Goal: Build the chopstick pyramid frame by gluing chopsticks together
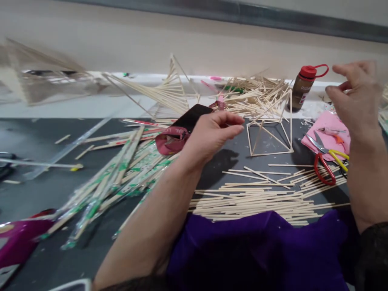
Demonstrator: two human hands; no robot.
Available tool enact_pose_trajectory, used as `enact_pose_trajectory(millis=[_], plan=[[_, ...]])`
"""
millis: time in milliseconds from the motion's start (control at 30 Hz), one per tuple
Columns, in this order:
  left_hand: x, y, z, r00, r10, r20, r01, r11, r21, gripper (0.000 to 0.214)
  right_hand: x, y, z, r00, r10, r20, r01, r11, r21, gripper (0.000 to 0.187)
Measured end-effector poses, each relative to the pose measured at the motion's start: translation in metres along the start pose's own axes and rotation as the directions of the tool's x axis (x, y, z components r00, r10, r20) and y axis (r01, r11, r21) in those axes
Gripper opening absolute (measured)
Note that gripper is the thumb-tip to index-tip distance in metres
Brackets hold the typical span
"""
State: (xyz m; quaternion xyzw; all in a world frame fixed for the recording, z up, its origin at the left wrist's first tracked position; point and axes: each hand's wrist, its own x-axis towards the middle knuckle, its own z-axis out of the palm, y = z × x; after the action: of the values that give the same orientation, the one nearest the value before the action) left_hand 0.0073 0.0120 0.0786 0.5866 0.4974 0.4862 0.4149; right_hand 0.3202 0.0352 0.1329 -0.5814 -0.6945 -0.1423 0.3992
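My left hand (214,133) hovers above the dark table (54,190), fingers loosely curled with nothing seen in them, next to a black phone (192,117) and a maroon strap (169,141). My right hand (356,99) is raised at the right, blurred, fingers spread and holding nothing visible. Between the hands stands a small frame of thin wooden sticks (271,135). Many loose sticks (257,200) lie in front of me, above purple cloth (260,250).
Wrapped stick bundles with green print (121,178) lie at left. A larger fan-shaped stick structure (169,91) and a stick heap (254,95) sit at the back. A brown bottle with red cap (303,87), red-and-yellow scissors (325,159) and pink paper (329,129) are at right.
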Motion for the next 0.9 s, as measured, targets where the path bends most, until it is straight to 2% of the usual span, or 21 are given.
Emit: enact_pose_trajectory(millis=[100, 167, 233, 433, 567, 633, 767, 900], plan=[[0.001, -0.011, 0.008, 0.996, -0.026, 0.091, 0.023, 0.999, 0.034, 0.017, 0.002, -0.043, -0.007, 0.975, -0.19, 0.117, 0.159, 0.959, 0.234, 0.019], [-0.001, -0.014, 0.015, 0.995, -0.001, 0.1, -0.003, 0.999, 0.042, 0.021, 0.001, -0.068, -0.005, 0.93, -0.308, 0.202, 0.23, 0.914, 0.335, 0.013], [-0.004, -0.016, 0.021, 0.997, 0.042, 0.072, -0.047, 0.997, 0.065, 0.024, -0.002, -0.084, 0.0, 0.888, -0.377, 0.262, 0.272, 0.893, 0.359, 0.012], [-0.007, -0.021, 0.034, 0.991, 0.136, 0.02, -0.137, 0.971, 0.194, 0.021, -0.008, -0.102, 0.016, 0.836, -0.449, 0.316, 0.384, 0.889, 0.249, 0.014], [-0.005, -0.024, 0.039, 0.984, 0.175, 0.014, -0.173, 0.953, 0.25, 0.018, -0.009, -0.117, 0.023, 0.75, -0.541, 0.381, 0.553, 0.828, 0.087, 0.012], [-0.005, -0.025, 0.041, 0.98, 0.201, 0.011, -0.197, 0.945, 0.262, 0.016, -0.011, -0.123, 0.027, 0.724, -0.548, 0.42, 0.602, 0.799, 0.005, 0.013], [-0.006, -0.025, 0.045, 0.969, 0.247, 0.026, -0.246, 0.938, 0.244, 0.012, -0.017, -0.129, 0.033, 0.732, -0.513, 0.448, 0.606, 0.791, -0.083, 0.016], [-0.006, -0.026, 0.048, 0.965, 0.262, 0.022, -0.26, 0.936, 0.237, 0.009, -0.02, -0.131, 0.033, 0.729, -0.439, 0.524, 0.59, 0.792, -0.158, 0.013]])
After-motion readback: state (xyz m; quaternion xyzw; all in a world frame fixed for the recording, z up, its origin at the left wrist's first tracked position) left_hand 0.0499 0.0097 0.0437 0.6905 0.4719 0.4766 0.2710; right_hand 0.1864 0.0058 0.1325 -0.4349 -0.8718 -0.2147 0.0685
